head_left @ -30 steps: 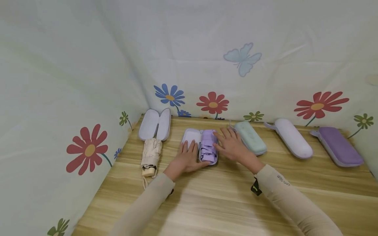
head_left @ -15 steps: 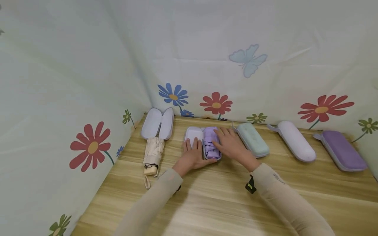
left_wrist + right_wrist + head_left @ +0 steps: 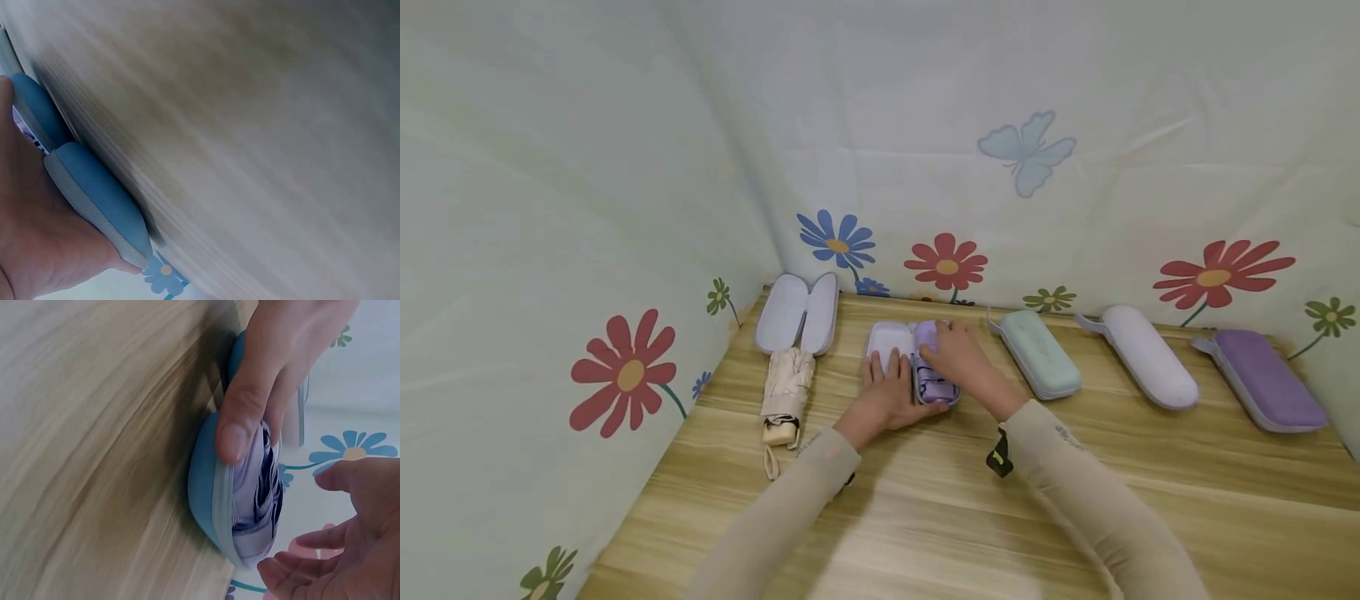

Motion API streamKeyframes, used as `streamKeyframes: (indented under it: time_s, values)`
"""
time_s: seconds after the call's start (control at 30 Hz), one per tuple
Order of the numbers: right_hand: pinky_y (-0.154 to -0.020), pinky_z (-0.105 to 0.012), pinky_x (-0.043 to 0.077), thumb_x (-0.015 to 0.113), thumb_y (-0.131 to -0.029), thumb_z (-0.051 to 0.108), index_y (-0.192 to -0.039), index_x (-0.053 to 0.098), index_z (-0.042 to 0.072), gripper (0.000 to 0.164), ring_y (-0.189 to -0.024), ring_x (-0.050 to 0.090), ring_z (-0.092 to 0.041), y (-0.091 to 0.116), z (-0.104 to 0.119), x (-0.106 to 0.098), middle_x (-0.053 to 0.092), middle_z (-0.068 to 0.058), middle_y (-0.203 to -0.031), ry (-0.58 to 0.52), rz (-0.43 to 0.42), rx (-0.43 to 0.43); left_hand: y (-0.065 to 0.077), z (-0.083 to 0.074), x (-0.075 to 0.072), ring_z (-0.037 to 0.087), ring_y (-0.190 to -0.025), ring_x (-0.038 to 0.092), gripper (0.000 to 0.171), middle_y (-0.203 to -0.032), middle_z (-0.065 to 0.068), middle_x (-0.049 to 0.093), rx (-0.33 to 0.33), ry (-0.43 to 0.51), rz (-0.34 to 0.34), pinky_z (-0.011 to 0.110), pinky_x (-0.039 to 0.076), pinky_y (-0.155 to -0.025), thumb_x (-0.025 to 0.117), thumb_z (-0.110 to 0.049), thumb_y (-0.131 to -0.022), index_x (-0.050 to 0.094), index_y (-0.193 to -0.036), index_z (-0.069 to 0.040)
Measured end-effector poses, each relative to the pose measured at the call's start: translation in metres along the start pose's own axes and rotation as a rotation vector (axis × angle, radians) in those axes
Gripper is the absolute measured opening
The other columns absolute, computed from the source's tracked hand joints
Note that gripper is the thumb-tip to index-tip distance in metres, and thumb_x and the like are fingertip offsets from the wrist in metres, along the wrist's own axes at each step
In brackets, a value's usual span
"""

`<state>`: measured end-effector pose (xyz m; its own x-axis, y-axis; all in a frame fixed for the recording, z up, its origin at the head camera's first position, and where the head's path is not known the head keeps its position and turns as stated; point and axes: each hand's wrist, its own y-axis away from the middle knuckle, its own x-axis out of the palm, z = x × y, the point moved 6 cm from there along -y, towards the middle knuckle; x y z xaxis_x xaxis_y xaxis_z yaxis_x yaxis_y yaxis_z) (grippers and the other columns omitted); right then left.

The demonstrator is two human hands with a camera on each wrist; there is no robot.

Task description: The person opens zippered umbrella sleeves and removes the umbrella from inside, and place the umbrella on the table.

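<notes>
A folded purple umbrella (image 3: 937, 389) lies in the right half of an open hard case (image 3: 891, 333). The case's outside looks blue in the left wrist view, where both halves rest side by side. My left hand (image 3: 887, 400) lies with extended fingers on the pale inside of the case's left half. Its thumb reaches to the near rim of the umbrella's half, as the right wrist view shows. With loosely bent fingers, my right hand (image 3: 962, 357) is over the umbrella's far part and covers some of it. Its fingertips (image 3: 269, 569) are right at the case's end.
A second open case (image 3: 784, 312) stands at the back left, with a folded beige umbrella (image 3: 788, 387) in front of it. To the right lie a mint case (image 3: 1042, 354), a white case (image 3: 1150, 358) and a purple case (image 3: 1270, 379), all closed. A flowered cloth hangs behind.
My right hand has moved left from beside the umbrella to over its far part. The left hand keeps its place on the open case. The head view has shifted slightly.
</notes>
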<state>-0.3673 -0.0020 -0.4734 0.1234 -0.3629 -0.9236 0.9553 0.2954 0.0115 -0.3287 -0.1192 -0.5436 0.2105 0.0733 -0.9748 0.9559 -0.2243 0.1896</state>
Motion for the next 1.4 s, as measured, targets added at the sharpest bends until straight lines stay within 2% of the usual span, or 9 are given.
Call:
streamKeyframes:
  time_s: [0.2,0.33,0.43,0.6,0.93,1.07,1.17,1.3,1.4]
  values:
    - [-0.104,-0.055,0.043,0.059,-0.102,0.033,-0.133,0.050,-0.020,0.063,-0.120,0.054,-0.046,-0.001,0.007,0.006,0.055,-0.035,-0.130,0.086,0.018,0.028,0.000,0.000,0.000,0.053,-0.151,0.004,0.125,-0.168,0.023,0.011,0.001,0.005,-0.015,0.062,0.002,-0.121,0.035,-0.093,-0.081,0.013,-0.162,-0.001]
    - [-0.100,-0.056,0.044,0.060,-0.101,0.035,-0.128,0.054,-0.018,0.060,-0.115,0.054,-0.043,-0.005,0.008,0.013,0.058,-0.032,-0.123,0.104,0.056,0.089,0.001,0.001,0.000,0.054,-0.151,0.003,0.125,-0.167,0.023,0.011,0.008,0.012,-0.020,0.062,0.002,-0.121,0.035,-0.093,-0.081,0.013,-0.162,-0.001]
    - [-0.098,-0.058,0.045,0.062,-0.099,0.039,-0.135,0.049,-0.017,0.068,-0.115,0.053,-0.045,-0.008,0.007,0.018,0.052,-0.035,-0.128,0.059,0.086,0.147,0.001,0.002,0.002,0.054,-0.150,0.002,0.125,-0.168,0.023,0.009,0.006,0.017,-0.006,0.062,0.000,-0.121,0.034,-0.093,-0.081,0.010,-0.162,-0.001]
    - [-0.097,-0.056,0.049,0.069,-0.093,0.046,-0.147,0.036,-0.014,0.087,-0.116,0.054,-0.045,-0.013,0.005,0.021,0.049,-0.036,-0.133,0.013,0.089,0.149,0.000,0.004,0.003,0.055,-0.150,0.001,0.125,-0.168,0.024,0.007,-0.001,0.034,0.009,0.062,-0.001,-0.121,0.036,-0.092,-0.082,0.009,-0.162,-0.001]
    - [-0.102,-0.050,0.047,0.079,-0.086,0.033,-0.146,0.040,-0.010,0.083,-0.118,0.056,-0.038,-0.021,-0.002,0.015,0.056,-0.027,-0.134,-0.040,0.120,0.096,-0.001,0.001,0.001,0.055,-0.150,0.001,0.124,-0.168,0.023,0.007,0.000,0.029,0.017,0.063,0.000,-0.121,0.037,-0.092,-0.082,0.010,-0.162,-0.001]
    - [-0.104,-0.051,0.045,0.078,-0.085,0.032,-0.148,0.038,-0.007,0.084,-0.122,0.056,-0.039,-0.021,-0.003,0.012,0.055,-0.027,-0.137,-0.046,0.141,0.104,-0.003,0.002,0.004,0.053,-0.151,-0.003,0.126,-0.168,0.023,0.004,-0.009,0.036,0.047,0.063,-0.003,-0.120,0.036,-0.093,-0.081,0.009,-0.163,-0.001]
    - [-0.104,-0.051,0.045,0.078,-0.086,0.033,-0.151,0.035,-0.006,0.087,-0.123,0.056,-0.038,-0.021,-0.005,0.012,0.055,-0.026,-0.139,-0.049,0.149,0.110,-0.013,0.007,0.012,0.055,-0.150,-0.002,0.130,-0.168,0.024,0.006,-0.011,0.044,0.042,0.066,-0.003,-0.119,0.034,-0.096,-0.078,0.010,-0.162,0.000]
    - [-0.101,-0.050,0.048,0.077,-0.086,0.036,-0.155,0.030,-0.004,0.092,-0.119,0.058,-0.037,-0.022,-0.010,0.014,0.055,-0.025,-0.140,-0.061,0.158,0.136,-0.014,0.006,0.013,0.055,-0.150,-0.002,0.130,-0.168,0.024,0.006,-0.012,0.032,0.048,0.066,-0.002,-0.119,0.032,-0.097,-0.078,0.009,-0.162,-0.001]
    - [-0.098,-0.050,0.049,0.077,-0.086,0.038,-0.156,0.027,-0.002,0.095,-0.115,0.059,-0.037,-0.023,-0.015,0.016,0.056,-0.025,-0.138,-0.079,0.161,0.159,-0.005,0.002,0.006,0.052,-0.151,-0.005,0.127,-0.169,0.022,0.002,-0.015,0.028,0.070,0.062,-0.004,-0.120,0.030,-0.095,-0.079,0.006,-0.163,-0.002]
